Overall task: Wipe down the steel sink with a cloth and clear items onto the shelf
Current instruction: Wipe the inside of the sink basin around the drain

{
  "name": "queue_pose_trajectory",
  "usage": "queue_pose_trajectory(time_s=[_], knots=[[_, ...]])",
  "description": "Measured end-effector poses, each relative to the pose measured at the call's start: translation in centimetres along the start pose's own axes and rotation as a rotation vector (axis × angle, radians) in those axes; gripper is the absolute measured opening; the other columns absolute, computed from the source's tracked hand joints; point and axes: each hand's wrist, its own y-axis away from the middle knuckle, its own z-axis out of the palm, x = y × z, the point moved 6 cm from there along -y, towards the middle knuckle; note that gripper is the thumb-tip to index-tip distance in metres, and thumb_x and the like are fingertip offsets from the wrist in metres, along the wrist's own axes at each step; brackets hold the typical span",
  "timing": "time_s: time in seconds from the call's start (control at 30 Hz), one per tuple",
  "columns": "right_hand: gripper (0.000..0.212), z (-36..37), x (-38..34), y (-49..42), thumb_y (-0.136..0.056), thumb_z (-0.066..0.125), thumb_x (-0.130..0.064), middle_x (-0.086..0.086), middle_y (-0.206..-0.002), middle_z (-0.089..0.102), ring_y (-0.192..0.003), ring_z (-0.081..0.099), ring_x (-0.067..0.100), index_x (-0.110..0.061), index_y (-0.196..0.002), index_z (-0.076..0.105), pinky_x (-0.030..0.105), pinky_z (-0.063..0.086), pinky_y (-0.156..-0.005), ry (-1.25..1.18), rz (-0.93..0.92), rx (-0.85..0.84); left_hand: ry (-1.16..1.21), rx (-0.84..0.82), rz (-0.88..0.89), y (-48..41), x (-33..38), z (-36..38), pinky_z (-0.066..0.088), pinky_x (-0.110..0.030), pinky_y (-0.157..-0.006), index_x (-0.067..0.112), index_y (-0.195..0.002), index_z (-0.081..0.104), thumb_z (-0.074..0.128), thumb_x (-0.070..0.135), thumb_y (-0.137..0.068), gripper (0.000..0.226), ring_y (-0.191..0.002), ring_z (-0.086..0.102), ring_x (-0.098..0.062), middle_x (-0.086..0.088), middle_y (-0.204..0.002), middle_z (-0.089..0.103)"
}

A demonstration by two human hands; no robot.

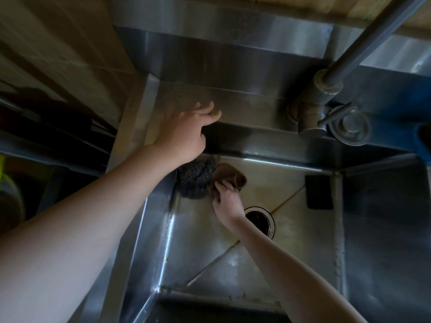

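I look down into a deep steel sink [177, 248]. My right hand [227, 201] is inside the basin, near the back left corner, shut on a brown cloth [229, 174] pressed to the sink floor. A dark steel-wool scrubber [198, 178] lies in that corner, touching the cloth. My left hand [186, 134] rests on the back ledge [245, 106] of the sink with its fingers spread, holding nothing. The round drain [262, 221] is just right of my right wrist.
A dark rectangular sponge or block [319, 192] stands against the right back wall of the basin. The tap body [312, 113] and its long pipe [377, 36] rise at the back right. A blue object [423, 141] sits at the right edge.
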Motion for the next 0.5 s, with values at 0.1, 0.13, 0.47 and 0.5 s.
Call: queue_pose_trajectory(time_s=[0.1,0.13,0.47,0.5], knots=[[0.047,-0.4,-1.7,-2.0,-0.093,0.046,-0.013,0.01,-0.147,0.041,-0.134,0.033,0.032,-0.01,-0.14,0.045,0.036,0.027,-0.115,-0.164,0.086,0.103,-0.009,-0.009,-0.003,0.0,0.0,0.1,0.019,-0.052,-0.114,0.034,-0.141,0.037,0.045,-0.005,-0.084,0.069,-0.143,0.016,-0.014,0.013,-0.153,0.024],[0.047,-0.2,-2.2,-2.3,-0.093,0.046,-0.013,0.01,-0.147,0.04,-0.134,0.033,0.032,-0.009,-0.14,0.044,0.036,0.028,-0.114,-0.168,0.083,0.103,-0.014,-0.01,0.0,0.0,0.0,0.1,0.019,-0.053,-0.114,0.034,-0.141,0.037,0.045,-0.004,-0.084,0.069,-0.143,0.017,-0.014,0.012,-0.153,0.024],[0.045,-0.9,2.1,-0.5,-0.091,0.054,-0.029,0.005,-0.139,0.033,-0.123,0.033,0.032,-0.015,-0.133,0.045,0.042,0.052,-0.078,0.207,0.154,0.126,-0.032,-0.019,-0.004,0.0,0.2,0.0,0.012,-0.052,-0.115,0.035,-0.141,0.036,0.045,-0.002,-0.084,0.069,-0.143,0.017,-0.012,0.013,-0.154,0.023],[0.045,-1.4,2.7,-0.4,-0.091,0.054,-0.027,0.005,-0.141,0.033,-0.125,0.032,0.032,-0.015,-0.133,0.045,0.042,0.052,-0.08,0.182,0.187,0.151,-0.037,-0.02,-0.007,0.0,0.2,-0.1,0.012,-0.051,-0.115,0.035,-0.141,0.036,0.045,-0.002,-0.083,0.07,-0.143,0.017,-0.012,0.013,-0.154,0.023]])
